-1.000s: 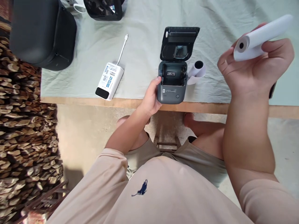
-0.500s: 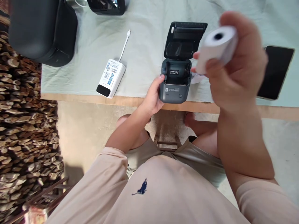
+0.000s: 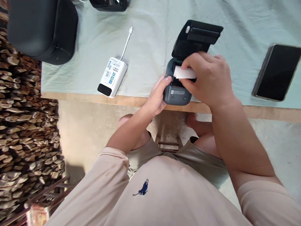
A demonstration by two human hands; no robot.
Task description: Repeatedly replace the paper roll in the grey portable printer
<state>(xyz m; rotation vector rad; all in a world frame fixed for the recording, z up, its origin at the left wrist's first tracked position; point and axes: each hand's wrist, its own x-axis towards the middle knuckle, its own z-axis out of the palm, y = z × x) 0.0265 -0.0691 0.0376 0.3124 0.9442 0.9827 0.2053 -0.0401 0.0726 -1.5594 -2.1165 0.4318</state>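
Observation:
A dark grey label printer [image 3: 176,95] is at the table's front edge, its lid [image 3: 193,39] raised and tilted back. My left hand [image 3: 158,94] grips the printer's left side, thumb on the rim of the paper bay. With fingers and thumb pinched, my right hand [image 3: 209,77] holds a white paper roll [image 3: 184,72] at the mouth of the bay, partly inside it. My right fingers cover the roll's right end and the bay's right side. How deep the roll sits I cannot tell.
A white power bank [image 3: 112,75] with a short cable lies to the left on the cloth-covered table [image 3: 145,37]. Behind it stand a black case [image 3: 42,31] and a black device [image 3: 109,4]. A phone [image 3: 277,72] lies at the right. Stacked firewood [image 3: 28,125] fills the far left.
My right hand has brought the paper roll left and down into the printer's open bay. The printer has tilted and shifted slightly right in my left hand.

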